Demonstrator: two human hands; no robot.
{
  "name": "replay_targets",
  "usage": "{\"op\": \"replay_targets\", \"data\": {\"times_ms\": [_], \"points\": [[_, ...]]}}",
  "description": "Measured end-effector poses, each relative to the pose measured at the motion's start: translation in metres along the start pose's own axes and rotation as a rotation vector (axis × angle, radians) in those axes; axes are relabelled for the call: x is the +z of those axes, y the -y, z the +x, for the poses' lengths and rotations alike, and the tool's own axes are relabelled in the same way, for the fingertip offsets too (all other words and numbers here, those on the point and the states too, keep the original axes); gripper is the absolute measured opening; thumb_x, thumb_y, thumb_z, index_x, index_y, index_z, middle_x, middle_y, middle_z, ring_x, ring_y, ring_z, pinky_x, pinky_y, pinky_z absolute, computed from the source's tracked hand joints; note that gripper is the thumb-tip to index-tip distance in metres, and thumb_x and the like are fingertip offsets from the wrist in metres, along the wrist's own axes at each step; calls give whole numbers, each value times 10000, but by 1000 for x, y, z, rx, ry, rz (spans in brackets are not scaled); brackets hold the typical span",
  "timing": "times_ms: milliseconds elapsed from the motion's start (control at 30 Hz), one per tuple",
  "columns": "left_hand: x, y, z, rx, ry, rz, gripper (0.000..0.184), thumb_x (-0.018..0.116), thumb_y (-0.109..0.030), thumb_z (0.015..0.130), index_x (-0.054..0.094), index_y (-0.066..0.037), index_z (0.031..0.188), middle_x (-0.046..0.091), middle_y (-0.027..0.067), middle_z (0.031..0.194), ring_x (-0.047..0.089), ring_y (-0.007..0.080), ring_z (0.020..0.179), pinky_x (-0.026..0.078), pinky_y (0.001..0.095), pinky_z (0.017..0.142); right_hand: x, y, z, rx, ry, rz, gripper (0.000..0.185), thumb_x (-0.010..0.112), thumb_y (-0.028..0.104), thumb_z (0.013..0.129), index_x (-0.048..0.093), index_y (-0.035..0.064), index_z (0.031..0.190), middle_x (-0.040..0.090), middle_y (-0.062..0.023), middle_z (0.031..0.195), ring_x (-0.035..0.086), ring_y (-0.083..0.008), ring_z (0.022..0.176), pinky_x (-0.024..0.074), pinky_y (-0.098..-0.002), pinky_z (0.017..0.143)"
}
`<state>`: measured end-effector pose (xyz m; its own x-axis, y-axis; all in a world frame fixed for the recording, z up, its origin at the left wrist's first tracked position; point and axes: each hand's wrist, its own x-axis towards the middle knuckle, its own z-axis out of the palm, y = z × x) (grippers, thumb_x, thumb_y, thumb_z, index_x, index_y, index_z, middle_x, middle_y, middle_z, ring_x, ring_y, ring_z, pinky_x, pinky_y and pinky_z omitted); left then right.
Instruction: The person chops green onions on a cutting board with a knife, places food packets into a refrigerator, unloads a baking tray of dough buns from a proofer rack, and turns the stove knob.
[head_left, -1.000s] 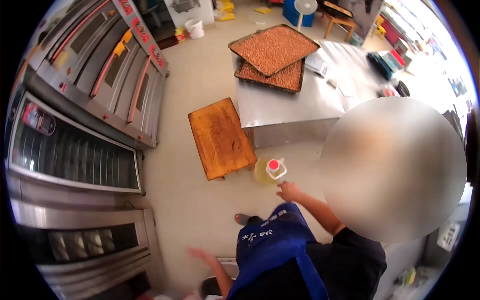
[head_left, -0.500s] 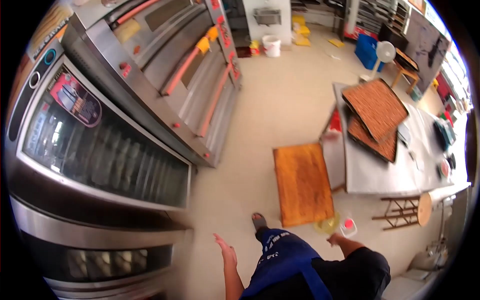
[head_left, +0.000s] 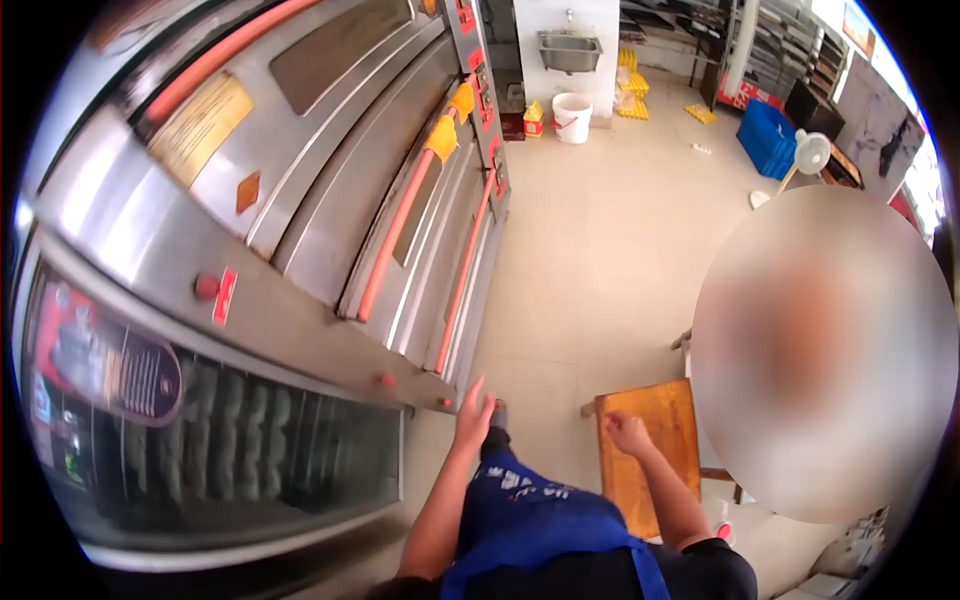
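Left hand point(head_left: 474, 415) spread open near steel oven point(head_left: 340, 200) at left, right hand point(head_left: 627, 433) curled closed above wooden stool point(head_left: 622, 492)

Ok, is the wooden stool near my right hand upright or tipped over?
Upright: the wooden stool has its broad, flat top facing up, seen from above behind your right hand.

Pale floor point(head_left: 610, 230) extends to a white wall point(head_left: 567, 84) bearing 1 steel sink point(head_left: 570, 54); 1 white bucket point(head_left: 572, 120) stands below. Bright light enters at right.
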<state>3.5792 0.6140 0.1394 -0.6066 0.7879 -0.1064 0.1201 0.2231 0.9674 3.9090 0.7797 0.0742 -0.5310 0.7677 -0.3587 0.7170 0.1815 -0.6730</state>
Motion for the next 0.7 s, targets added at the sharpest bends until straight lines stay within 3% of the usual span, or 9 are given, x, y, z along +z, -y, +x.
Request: {"op": "replay_targets", "data": {"times_ms": [100,167,200,267,333,500,567,667,700], "points": [[1,-29,147,193,-63,-96,620,538,-412,995,424,35,1410,477,204,1415,450,271,1335,345,369,1105,-20,63,54,-128,-151,36,310,616,266,899,663,34,1099,712,-176,924,696,-337,853,550,-403,759],[5,-71,221,48,-57,-332,594,537,-386,1001,432,53,1387,477,207,1417,434,266,1354,330,368,1125,-32,87,68,-30,-204,-26,278,625,230,899,663,35,1094,707,-186,922,698,-332,845,553,-403,739],[11,-87,261,45,-58,-346,594,537,-386,1001,432,53,1387,477,207,1417,434,266,1354,330,368,1125,-42,99,78,-104,-251,58,243,632,177,901,668,19,1082,710,-181,915,705,-307,833,551,-378,734],[18,-108,339,34,31,-451,508,575,-358,988,501,26,1311,601,165,1259,575,237,1200,437,350,1021,-65,124,104,-65,-298,118,230,630,153,901,669,7,1075,713,-175,914,708,-289,825,549,-363,731],[31,-122,420,70,19,-432,454,590,-322,985,524,22,1273,644,136,1182,618,210,1128,463,340,982,-83,132,130,-32,-405,157,213,626,107,902,670,-23,1064,720,-156,897,710,-244,805,540,-319,720],[63,-160,599,-5,-196,-683,618,631,-287,961,328,-6,1421,559,147,1310,589,262,1169,471,379,982,-123,110,226,80,-443,230,207,612,108,905,674,-16,1058,714,-160,847,710,-254,768,535,-322,711],[69,-203,642,-35,-403,-955,712,652,-292,946,227,-50,1464,520,142,1345,529,290,1246,475,431,995,-144,87,284,22,-378,139,201,602,108,904,673,-9,1052,707,-165,829,709,-257,753,535,-334,711],[64,-164,732,121,-577,-993,639,672,-306,931,339,-86,1431,530,119,1320,504,275,1257,477,475,1000,-207,89,359,-53,-314,70,196,621,129,896,673,7,1041,707,-167,885,701,-290,803,537,-371,724],[60,-162,747,21,-643,-1009,567,684,-313,919,437,-95,1381,533,100,1312,526,249,1204,470,495,1006,-232,93,379,-120,-301,-15,194,629,138,894,675,12,1034,708,-167,910,696,-303,824,537,-383,731]]}}
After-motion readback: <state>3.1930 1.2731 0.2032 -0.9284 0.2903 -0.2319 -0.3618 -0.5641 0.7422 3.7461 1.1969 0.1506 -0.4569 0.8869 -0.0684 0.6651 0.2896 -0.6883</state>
